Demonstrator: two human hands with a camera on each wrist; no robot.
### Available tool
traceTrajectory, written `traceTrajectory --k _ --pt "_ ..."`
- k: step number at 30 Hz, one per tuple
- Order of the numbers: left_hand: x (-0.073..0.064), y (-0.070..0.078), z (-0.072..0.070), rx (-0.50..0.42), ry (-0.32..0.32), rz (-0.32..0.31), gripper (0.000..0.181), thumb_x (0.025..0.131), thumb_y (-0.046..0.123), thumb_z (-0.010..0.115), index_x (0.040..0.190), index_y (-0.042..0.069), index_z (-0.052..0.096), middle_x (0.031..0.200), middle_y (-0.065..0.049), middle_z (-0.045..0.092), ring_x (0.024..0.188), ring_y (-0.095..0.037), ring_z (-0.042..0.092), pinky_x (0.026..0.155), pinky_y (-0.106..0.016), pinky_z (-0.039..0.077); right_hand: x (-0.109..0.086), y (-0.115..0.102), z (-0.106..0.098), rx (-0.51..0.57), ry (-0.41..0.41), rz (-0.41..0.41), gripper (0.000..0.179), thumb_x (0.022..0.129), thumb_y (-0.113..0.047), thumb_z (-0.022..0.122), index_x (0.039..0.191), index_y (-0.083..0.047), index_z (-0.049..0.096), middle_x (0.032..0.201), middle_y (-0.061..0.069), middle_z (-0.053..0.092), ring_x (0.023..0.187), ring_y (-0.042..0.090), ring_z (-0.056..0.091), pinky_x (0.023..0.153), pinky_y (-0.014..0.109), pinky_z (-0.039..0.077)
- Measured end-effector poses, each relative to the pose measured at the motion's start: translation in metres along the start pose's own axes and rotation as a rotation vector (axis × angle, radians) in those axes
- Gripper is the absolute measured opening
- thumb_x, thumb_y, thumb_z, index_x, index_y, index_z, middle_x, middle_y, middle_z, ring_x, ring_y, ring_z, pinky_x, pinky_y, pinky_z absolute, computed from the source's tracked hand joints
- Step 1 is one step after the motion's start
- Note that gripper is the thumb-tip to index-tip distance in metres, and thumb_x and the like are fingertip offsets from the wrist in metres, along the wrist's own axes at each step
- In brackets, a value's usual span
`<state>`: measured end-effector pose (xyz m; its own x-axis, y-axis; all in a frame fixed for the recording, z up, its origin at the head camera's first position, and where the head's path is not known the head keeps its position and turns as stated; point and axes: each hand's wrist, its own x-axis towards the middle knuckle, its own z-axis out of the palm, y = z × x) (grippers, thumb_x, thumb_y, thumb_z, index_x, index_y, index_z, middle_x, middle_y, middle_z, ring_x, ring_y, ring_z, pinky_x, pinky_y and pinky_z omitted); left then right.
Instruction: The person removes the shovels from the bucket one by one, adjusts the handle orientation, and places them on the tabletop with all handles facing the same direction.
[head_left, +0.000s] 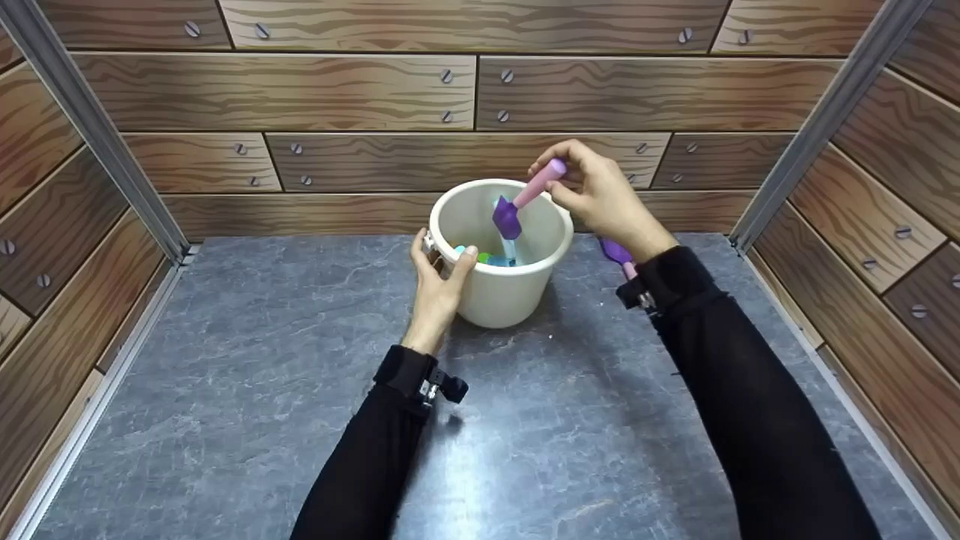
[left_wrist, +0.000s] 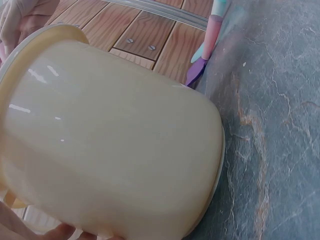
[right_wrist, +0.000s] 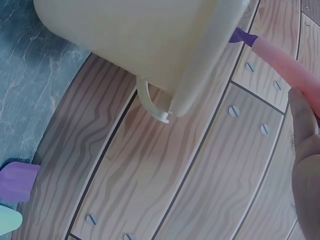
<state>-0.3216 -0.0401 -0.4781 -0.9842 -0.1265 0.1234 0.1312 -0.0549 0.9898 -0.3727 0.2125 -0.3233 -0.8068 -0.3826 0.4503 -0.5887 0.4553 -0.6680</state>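
Note:
A cream bucket (head_left: pixel 502 296) stands upright on the grey floor. My left hand (head_left: pixel 439 289) holds its near left side, thumb at the rim and fingers around the outside. Above the bucket's opening, my right hand (head_left: pixel 596 187) pinches the pink handle of a small toy shovel (head_left: pixel 536 184), whose purple head points down inside the rim. In the right wrist view the shovel's handle (right_wrist: pixel 285 62) runs into my fingers, its head partly hidden by the rim. Blue and green pieces (head_left: pixel 495 259) show inside the bucket, mostly hidden by its near wall.
Behind my right wrist lies another purple-headed tool with a pink handle (head_left: pixel 616 251); in the right wrist view a mint-coloured piece (right_wrist: pixel 9 220) lies beside its purple head (right_wrist: pixel 20 181). Wood-patterned walls (head_left: pixel 360 90) and metal posts (head_left: pixel 112 127) enclose the floor.

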Motion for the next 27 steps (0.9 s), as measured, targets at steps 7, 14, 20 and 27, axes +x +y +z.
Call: traceTrajectory --k 7,14,20,27 --pt "0.000 0.000 0.001 -0.001 0.002 0.003 0.109 0.105 0.044 0.079 0.186 0.019 0.011 0.183 -0.033 0.039 0.174 -0.045 0.041 0.148 -0.059 0.032 -0.006 -0.002 -0.012 -0.008 0.034 -0.031 0.029 0.109 0.007 0.066 0.137 0.004 0.070 0.142 0.018 0.081 0.124 0.008 0.077 0.113 0.017 0.059" --pt "0.000 0.000 0.001 -0.011 0.006 -0.002 0.108 0.106 0.043 0.080 0.186 0.019 0.012 0.183 -0.032 0.040 0.174 -0.045 0.042 0.148 -0.058 0.032 -0.007 -0.007 -0.024 0.051 0.085 -0.038 0.031 0.106 0.012 0.064 0.137 0.010 0.066 0.140 0.020 0.081 0.123 0.008 0.079 0.107 0.017 0.062" --pt "0.000 0.000 0.001 0.000 0.007 0.005 0.109 0.104 0.045 0.080 0.187 0.019 0.012 0.183 -0.031 0.040 0.174 -0.044 0.041 0.148 -0.059 0.032 -0.009 -0.010 -0.034 0.083 0.124 -0.042 0.032 0.105 0.016 0.061 0.137 0.011 0.065 0.139 0.025 0.079 0.122 0.006 0.081 0.110 0.022 0.066" --pt "-0.001 -0.001 -0.001 -0.006 -0.020 -0.006 0.112 0.103 0.050 0.077 0.187 0.023 0.008 0.187 -0.030 0.034 0.178 -0.043 0.036 0.148 -0.060 0.031 -0.013 -0.012 -0.050 0.070 0.164 -0.066 0.033 0.104 0.018 0.059 0.135 0.011 0.066 0.136 0.016 0.081 0.126 0.006 0.078 0.116 0.022 0.064"
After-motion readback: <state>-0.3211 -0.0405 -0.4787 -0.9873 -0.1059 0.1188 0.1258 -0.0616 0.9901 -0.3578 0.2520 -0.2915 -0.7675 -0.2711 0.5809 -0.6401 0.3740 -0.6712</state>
